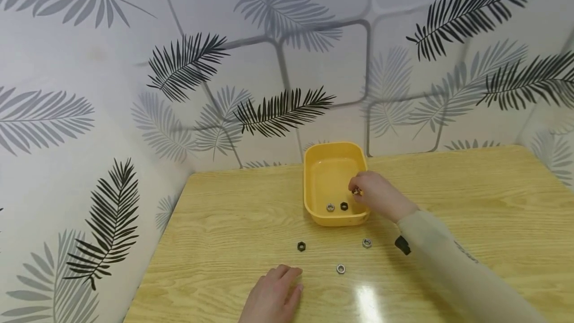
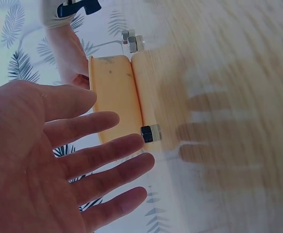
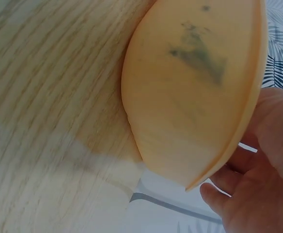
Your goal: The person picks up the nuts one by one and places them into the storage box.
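Observation:
My right hand (image 1: 374, 193) reaches over the right wall of a yellow plastic tray (image 1: 308, 183). Its fingertips pinch a small nut (image 1: 356, 191), mostly covered by the fingers. Inside the tray lie a silver nut (image 1: 330, 207) and a black nut (image 1: 344, 206). In the right wrist view the tray's side wall hides the fingertips of the right hand (image 3: 262, 170). On the table in front of the tray lie a black nut (image 1: 301, 246) and two silver nuts, one farther right (image 1: 367, 242), the other nearer (image 1: 341, 268). My left hand (image 1: 272, 295) is nearest the black one, fingers extended, holding nothing.
The wood-grain table (image 1: 233, 213) meets a wall (image 1: 202, 133) with leaf-patterned covering just behind the tray. A black strap piece (image 1: 402, 244) hangs at the right sleeve. Light glares off the table near its front.

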`<state>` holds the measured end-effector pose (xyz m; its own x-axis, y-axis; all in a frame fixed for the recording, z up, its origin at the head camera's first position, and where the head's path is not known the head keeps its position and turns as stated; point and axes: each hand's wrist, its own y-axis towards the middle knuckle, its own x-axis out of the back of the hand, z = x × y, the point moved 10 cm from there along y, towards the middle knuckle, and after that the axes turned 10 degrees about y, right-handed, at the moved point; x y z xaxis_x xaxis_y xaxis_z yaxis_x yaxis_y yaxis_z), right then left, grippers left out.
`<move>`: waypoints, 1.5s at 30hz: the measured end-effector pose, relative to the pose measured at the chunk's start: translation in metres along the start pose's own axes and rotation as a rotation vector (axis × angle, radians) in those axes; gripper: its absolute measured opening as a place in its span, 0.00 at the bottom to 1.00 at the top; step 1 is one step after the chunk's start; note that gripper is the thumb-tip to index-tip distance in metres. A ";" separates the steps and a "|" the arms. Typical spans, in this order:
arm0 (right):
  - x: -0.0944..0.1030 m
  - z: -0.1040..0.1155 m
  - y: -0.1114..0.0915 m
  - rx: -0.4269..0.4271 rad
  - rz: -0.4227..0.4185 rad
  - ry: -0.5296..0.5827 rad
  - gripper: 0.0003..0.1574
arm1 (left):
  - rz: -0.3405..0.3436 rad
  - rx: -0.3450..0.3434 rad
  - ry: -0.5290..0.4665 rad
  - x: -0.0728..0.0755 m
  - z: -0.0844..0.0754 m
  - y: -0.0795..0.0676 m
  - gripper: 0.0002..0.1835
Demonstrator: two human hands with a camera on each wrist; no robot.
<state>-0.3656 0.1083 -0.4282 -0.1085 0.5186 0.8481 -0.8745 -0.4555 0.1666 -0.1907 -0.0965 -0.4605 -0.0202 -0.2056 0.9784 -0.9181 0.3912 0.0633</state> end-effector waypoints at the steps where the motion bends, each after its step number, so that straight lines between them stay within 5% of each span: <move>1: -0.001 0.000 0.001 0.008 0.000 -0.012 0.07 | 0.003 0.000 -0.002 -0.001 0.000 0.000 0.15; 30: -0.006 0.008 0.002 0.025 -0.008 -0.077 0.07 | 0.046 0.008 -0.033 -0.007 0.004 0.001 0.15; 45: 0.016 0.033 -0.034 0.041 -0.087 -0.019 0.20 | 0.010 0.003 -0.032 -0.005 0.007 0.001 0.15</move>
<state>-0.3222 0.1078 -0.4033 -0.0236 0.5442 0.8386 -0.8602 -0.4385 0.2604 -0.1943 -0.1017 -0.4663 -0.0419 -0.2304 0.9722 -0.9189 0.3909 0.0530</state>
